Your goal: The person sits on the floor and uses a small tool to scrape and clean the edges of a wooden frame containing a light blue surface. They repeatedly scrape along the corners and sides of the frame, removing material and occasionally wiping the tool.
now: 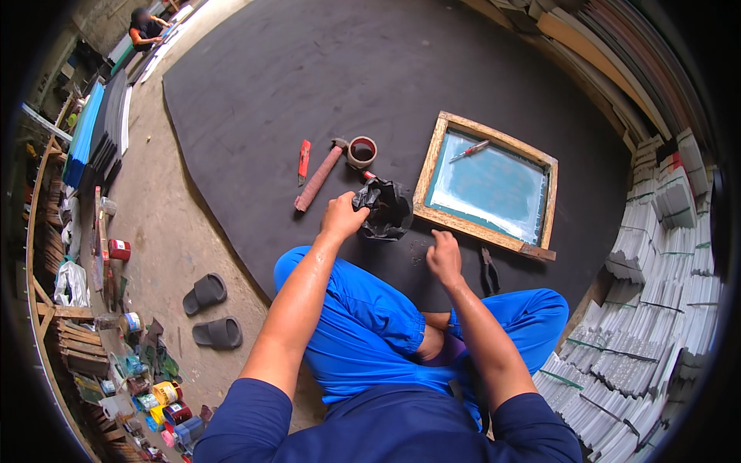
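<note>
My left hand is closed on the rim of a crumpled black plastic bag, which stands with its mouth up. My right hand hovers low over the mat with its fingers curled together; whatever they may pinch is too small to make out. Beside it, tiny dark bits lie scattered. A wooden frame with a teal mesh screen lies just beyond, a screwdriver resting on it. Pliers sit right of my right hand. Left of the bag are a hammer with a wrapped handle, a red utility knife and a cup of dark liquid.
I sit cross-legged at a large black mat. Two dark slippers lie on the concrete floor at left. Paint cans crowd the lower left. Bundled white strips are stacked along the right. Another person works far left.
</note>
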Action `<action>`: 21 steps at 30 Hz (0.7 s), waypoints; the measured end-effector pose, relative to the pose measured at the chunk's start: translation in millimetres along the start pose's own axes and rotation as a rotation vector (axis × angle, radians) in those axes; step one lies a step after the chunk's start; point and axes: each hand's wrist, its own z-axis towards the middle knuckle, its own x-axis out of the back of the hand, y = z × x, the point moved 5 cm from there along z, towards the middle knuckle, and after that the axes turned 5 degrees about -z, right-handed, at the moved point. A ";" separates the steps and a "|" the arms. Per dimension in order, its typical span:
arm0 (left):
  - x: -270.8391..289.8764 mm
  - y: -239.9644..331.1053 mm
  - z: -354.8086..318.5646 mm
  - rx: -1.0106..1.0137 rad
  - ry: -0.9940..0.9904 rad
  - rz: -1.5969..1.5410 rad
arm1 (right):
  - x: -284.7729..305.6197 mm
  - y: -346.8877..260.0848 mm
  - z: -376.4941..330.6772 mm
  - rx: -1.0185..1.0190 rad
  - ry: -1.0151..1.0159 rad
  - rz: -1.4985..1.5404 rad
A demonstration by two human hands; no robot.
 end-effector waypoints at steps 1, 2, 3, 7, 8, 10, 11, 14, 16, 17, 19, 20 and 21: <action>-0.9 0.5 0.2 -0.006 -0.006 0.008 | -13.7 6.0 -9.4 -0.067 -0.131 -0.061; -1.6 -1.7 0.1 -0.011 -0.010 0.016 | -16.4 1.8 -13.8 -0.096 -0.169 -0.148; -2.0 -3.9 0.0 -0.015 -0.014 0.024 | -19.9 -3.2 -17.8 -0.125 -0.206 -0.236; -1.9 -11.5 0.1 -0.016 -0.035 0.007 | -26.1 -23.8 -30.1 -0.007 -0.236 -0.322; -2.1 -11.3 -0.6 -0.002 -0.036 0.006 | -26.7 -25.9 -34.8 0.041 -0.238 -0.299; -2.2 -9.3 -0.4 0.002 -0.039 -0.004 | -29.1 -24.5 -35.3 0.070 -0.259 -0.245; -1.3 -5.9 -0.3 -0.007 -0.043 -0.012 | -28.2 -25.3 -31.6 0.097 -0.236 -0.243; -1.9 -5.9 -0.9 -0.006 -0.056 -0.007 | -25.2 -31.8 -15.6 0.140 -0.227 -0.238; -1.3 -5.9 -0.3 -0.006 -0.060 0.009 | -37.7 -32.6 -14.0 0.214 -0.303 -0.308; -1.6 -5.7 -0.5 -0.010 -0.061 0.016 | -44.3 -31.3 -14.1 0.250 -0.342 -0.346; -1.6 -3.9 1.2 -0.024 -0.064 0.013 | -46.5 -27.9 -25.2 0.312 -0.324 -0.384; -2.5 -5.8 0.2 -0.026 -0.065 0.000 | -45.9 -25.4 -33.1 0.335 -0.323 -0.363; -3.7 -7.2 -0.3 -0.027 -0.066 -0.013 | -44.6 -22.3 -40.5 0.359 -0.322 -0.342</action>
